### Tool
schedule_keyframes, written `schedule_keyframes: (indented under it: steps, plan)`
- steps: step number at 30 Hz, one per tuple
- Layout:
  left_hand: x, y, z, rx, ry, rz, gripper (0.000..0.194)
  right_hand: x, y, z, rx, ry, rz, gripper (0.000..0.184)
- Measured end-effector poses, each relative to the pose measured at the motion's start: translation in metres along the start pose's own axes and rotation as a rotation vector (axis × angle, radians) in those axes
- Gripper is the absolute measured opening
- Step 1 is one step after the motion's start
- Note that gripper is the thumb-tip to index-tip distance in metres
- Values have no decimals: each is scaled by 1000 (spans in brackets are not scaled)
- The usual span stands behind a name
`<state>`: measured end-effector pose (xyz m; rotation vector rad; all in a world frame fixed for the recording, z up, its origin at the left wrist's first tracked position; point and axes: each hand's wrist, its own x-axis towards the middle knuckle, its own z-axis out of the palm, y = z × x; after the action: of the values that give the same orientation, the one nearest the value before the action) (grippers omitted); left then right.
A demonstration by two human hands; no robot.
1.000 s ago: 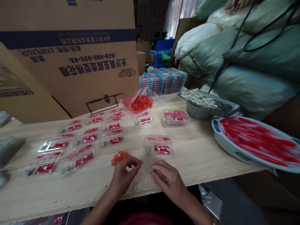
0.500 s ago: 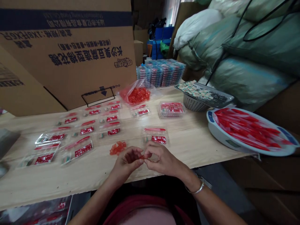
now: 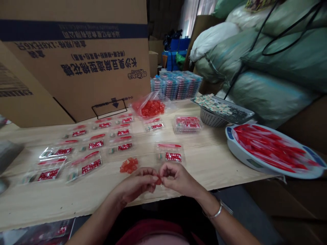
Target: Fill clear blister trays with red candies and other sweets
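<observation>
Above the table's front edge, my left hand [image 3: 138,183] and my right hand [image 3: 178,178] meet, both closed in a pinch. Between their fingertips is a small red translucent plastic piece [image 3: 158,181], partly hidden by the fingers. A little pile of the same red pieces [image 3: 129,165] lies on the table beyond my left hand. Just past my right hand lies a clear plastic tray [image 3: 163,157] with a red-tipped stick and a red patterned sachet in it. An open plastic bag [image 3: 144,106] of red pieces sits farther back.
Several filled clear trays [image 3: 92,166] spread over the left of the table. A short stack of trays [image 3: 187,125] stands mid-right. Small packets lie on a metal tray [image 3: 242,112] over a grey basket [image 3: 212,119]. A white basin [image 3: 240,153] holds red sticks. A large carton [image 3: 102,81] rises behind.
Both hands stay together and have shifted slightly, with the fingers changing their pinch on the red piece. The camera view has tilted a little. The trays and pile look unchanged.
</observation>
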<state>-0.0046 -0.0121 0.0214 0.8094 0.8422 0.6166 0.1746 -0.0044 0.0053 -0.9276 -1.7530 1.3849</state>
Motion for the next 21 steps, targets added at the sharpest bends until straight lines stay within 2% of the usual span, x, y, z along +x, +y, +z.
schedule_keyframes:
  steps: [2,5,7,10,13,17,19,21]
  plan:
    - [0,-8,-4,-106,-9,-26,29,-7,3,4,-40,1,10,9]
    - [0,-26,-4,-250,76,-51,31,-20,9,10,-173,8,-105,20]
    - [0,-39,-1,-232,138,-59,33,-27,15,13,-257,29,-152,17]
    - [-3,-53,-1,148,324,96,29,-28,25,13,-428,30,-146,6]
    - [-7,-54,-11,653,494,252,11,-24,31,11,-591,-21,-183,11]
    - [0,-28,-35,1271,641,366,15,-20,36,9,-556,-19,-187,17]
    - [9,-13,-46,1553,712,352,17,-19,40,8,-528,11,-200,19]
    - [19,-3,-54,1677,717,295,19,-19,44,7,-520,35,-211,21]
